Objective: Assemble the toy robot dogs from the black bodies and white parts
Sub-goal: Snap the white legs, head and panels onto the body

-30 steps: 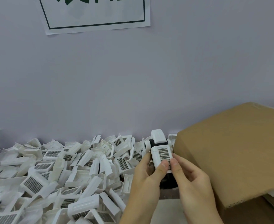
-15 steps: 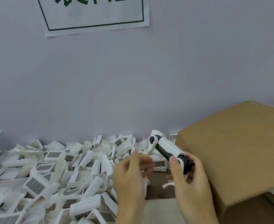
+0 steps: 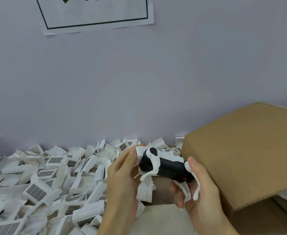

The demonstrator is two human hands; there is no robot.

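between both hands, toy robot dog (image 3: pixel 164 165)

A plain pale lilac wall (image 3: pixel 139 78) filled most of the view under soft, even light. High on it, up and left of the brown cardboard box (image 3: pixel 244 150), hung a white paper sign (image 3: pixel 97 16) with a dark green border.

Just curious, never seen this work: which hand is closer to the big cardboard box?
The right hand: it grips the toy dog's rear just beside the cardboard box. The left hand holds the dog's front, farther away.
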